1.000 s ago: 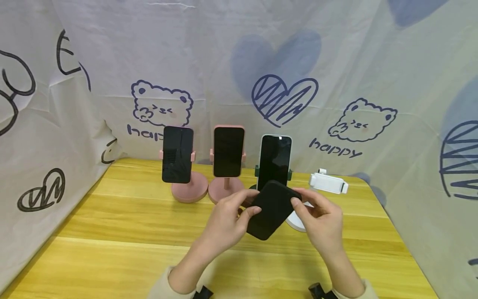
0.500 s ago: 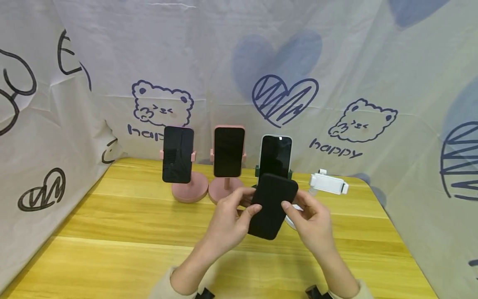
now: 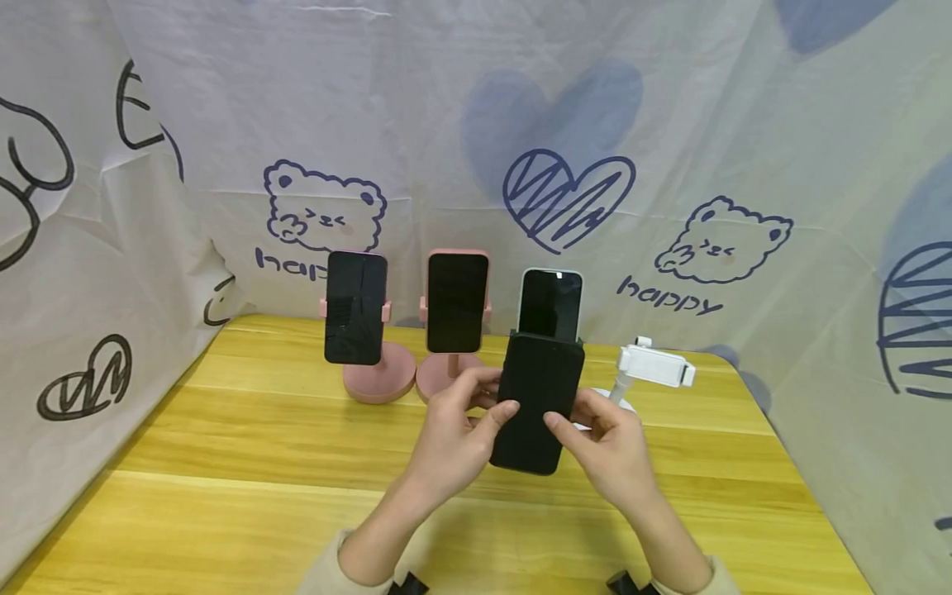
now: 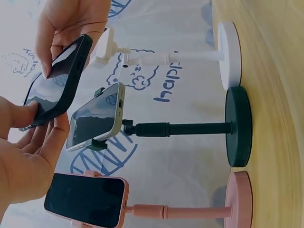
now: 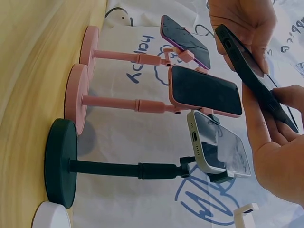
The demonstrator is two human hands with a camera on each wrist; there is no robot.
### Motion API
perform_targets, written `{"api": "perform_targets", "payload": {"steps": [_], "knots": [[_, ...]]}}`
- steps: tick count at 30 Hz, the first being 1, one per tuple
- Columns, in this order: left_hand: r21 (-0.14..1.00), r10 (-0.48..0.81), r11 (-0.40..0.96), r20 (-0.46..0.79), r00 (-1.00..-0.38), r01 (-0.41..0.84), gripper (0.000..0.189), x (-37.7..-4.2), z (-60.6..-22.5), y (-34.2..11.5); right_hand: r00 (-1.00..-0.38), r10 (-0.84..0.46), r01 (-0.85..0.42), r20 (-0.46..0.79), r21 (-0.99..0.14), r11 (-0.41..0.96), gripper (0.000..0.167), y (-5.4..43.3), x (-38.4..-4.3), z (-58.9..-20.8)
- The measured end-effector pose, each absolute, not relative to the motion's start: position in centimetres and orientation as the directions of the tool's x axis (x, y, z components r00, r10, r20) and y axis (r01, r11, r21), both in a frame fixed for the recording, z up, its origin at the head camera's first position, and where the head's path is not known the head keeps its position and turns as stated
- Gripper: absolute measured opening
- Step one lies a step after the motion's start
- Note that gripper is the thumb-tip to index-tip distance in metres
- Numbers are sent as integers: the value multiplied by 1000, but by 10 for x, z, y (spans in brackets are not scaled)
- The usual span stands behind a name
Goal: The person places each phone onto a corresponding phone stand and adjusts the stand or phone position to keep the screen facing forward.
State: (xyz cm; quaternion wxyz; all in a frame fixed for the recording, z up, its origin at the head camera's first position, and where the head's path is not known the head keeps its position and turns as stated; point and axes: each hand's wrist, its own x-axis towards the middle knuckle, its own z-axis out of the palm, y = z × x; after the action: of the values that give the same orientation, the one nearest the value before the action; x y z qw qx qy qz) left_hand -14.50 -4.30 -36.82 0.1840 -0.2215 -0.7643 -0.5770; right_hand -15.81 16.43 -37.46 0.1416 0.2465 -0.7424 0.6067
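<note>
Both hands hold a smartphone in a black case (image 3: 537,405) above the table, upright with its screen towards me. My left hand (image 3: 457,434) pinches its left edge, thumb on the front and fingers behind. My right hand (image 3: 610,446) grips the right edge the same way. Behind it a pale-cased phone (image 3: 550,304) sits in a dark green stand (image 4: 190,128), partly covered in the head view. To the right stands a white phone stand (image 3: 654,365) with nothing in its clamp.
Two pink stands carry phones at the left: a purple-edged phone (image 3: 355,307) and a pink-cased phone (image 3: 457,302). Their round bases, such as the left pink base (image 3: 379,376), rest on the wooden table (image 3: 223,463). A printed cloth (image 3: 446,124) hangs behind.
The black-cased phone has turned from a slant to nearly upright, now covering more of the green stand. My right hand has moved left along with it, while the left hand stays nearly in place.
</note>
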Motion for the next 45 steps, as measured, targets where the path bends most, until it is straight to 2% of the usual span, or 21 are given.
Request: {"api": "perform_targets", "payload": {"steps": [10,16,26,32,34,40,45], "knots": [[803,177,212,529,-830,557,43,-145,-367,-41,-826,-142,-560,546,-823,96,23,167,-157,-374],[773,153,197,583,-798,603,48,-148,-363,-37,-816,-34,-578,577,-812,86,22,171,-158,-361],[715,120,146,673,-730,683,39,-157,-361,-16,-747,132,-655,652,-755,28,16,187,-166,-340],[683,142,148,701,-699,715,33,-164,-356,-2,-717,217,-692,662,-714,-108,20,199,-172,-332],[673,157,149,707,-690,724,32,-167,-354,4,-703,254,-704,664,-701,-116,18,203,-174,-329],[629,198,251,710,-675,735,31,-176,-348,24,-681,385,-723,623,-658,-214,18,220,-180,-324],[584,219,359,705,-674,728,35,-183,-345,41,-678,430,-721,597,-653,-231,23,231,-185,-324]]}}
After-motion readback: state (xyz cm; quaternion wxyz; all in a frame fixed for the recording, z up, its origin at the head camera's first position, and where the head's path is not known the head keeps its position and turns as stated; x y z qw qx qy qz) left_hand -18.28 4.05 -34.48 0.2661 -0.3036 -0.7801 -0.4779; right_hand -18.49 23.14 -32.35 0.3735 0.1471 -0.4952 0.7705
